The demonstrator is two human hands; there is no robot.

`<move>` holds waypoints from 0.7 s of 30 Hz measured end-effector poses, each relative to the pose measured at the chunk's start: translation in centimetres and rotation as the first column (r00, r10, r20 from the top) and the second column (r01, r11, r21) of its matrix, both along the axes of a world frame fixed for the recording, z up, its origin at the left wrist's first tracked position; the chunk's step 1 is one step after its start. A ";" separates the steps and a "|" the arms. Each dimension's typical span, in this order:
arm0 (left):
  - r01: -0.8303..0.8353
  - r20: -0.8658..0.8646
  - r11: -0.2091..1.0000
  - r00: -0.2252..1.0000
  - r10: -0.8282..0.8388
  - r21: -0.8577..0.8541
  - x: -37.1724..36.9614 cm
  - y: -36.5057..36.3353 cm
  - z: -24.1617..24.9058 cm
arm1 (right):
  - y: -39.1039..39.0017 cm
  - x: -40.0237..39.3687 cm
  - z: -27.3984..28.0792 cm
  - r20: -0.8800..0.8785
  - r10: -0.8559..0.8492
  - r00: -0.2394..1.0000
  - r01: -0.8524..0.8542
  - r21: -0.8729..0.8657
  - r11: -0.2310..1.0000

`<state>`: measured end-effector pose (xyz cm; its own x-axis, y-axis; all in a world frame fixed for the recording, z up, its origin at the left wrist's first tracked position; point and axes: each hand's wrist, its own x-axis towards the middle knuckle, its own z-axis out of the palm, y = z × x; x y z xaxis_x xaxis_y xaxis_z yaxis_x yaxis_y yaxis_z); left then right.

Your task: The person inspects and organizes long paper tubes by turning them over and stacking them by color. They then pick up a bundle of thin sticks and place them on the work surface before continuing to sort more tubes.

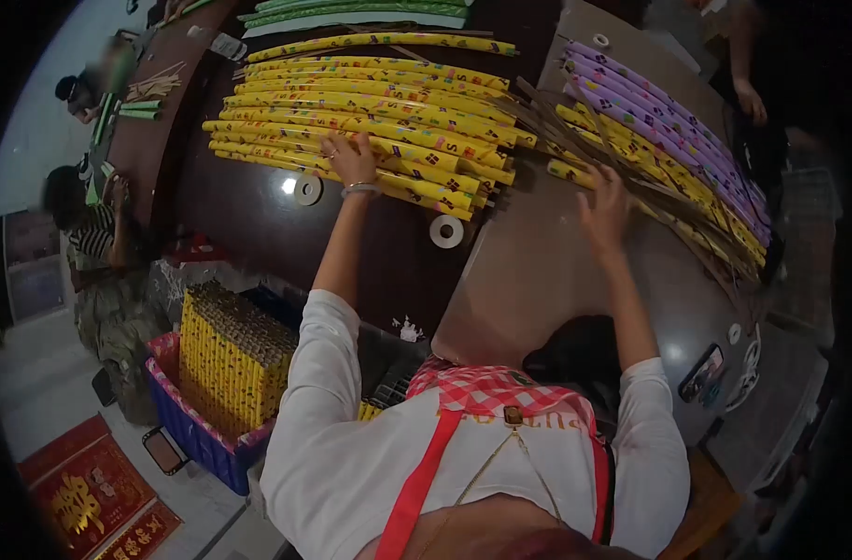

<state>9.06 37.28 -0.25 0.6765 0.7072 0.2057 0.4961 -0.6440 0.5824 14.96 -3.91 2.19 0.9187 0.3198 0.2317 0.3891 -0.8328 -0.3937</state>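
Note:
My left hand [353, 162] rests with fingers spread on the near side of a wide pile of yellow patterned paper rolls [370, 103]. My right hand [607, 203] is at the near edge of a second group of yellow rolls [622, 140], its fingers stretched out beside the end of one roll. Long brown strips [575, 131] lie across that second group, running down to the right. Below the left-hand pile are two rolls of tape, one [308, 190] near my left wrist and another [446, 231] further right.
Purple patterned rolls [650, 112] lie at the right, green rolls [351, 11] at the back. A blue crate [202, 443] on the floor holds a dense stack of yellow rolls [230, 364]. A phone [701, 373] lies near the table's right edge. Other people work at left and right.

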 end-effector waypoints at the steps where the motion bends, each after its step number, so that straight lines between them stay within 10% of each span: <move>1: 0.008 0.036 0.999 0.999 -0.010 0.048 -0.7 -0.5 -0.3 | -3.4 0.7 -0.2 0.034 -0.039 0.999 0.042 -0.100 0.994; 11: 0.427 0.054 0.904 0.903 -0.426 -0.006 -10.0 -18.9 2.3 | -15.8 6.0 1.4 -0.008 -0.093 0.996 0.074 -0.534 0.842; 14: 0.532 0.017 0.836 0.845 -0.535 -0.132 -11.3 -22.1 1.3 | -16.6 6.5 0.6 -0.200 -0.136 0.970 -0.001 -0.563 0.827; 21: 0.752 -0.041 0.655 0.658 -0.752 0.077 -6.1 -28.0 3.2 | -16.9 5.0 -2.0 0.017 -0.048 0.999 0.051 -0.416 0.908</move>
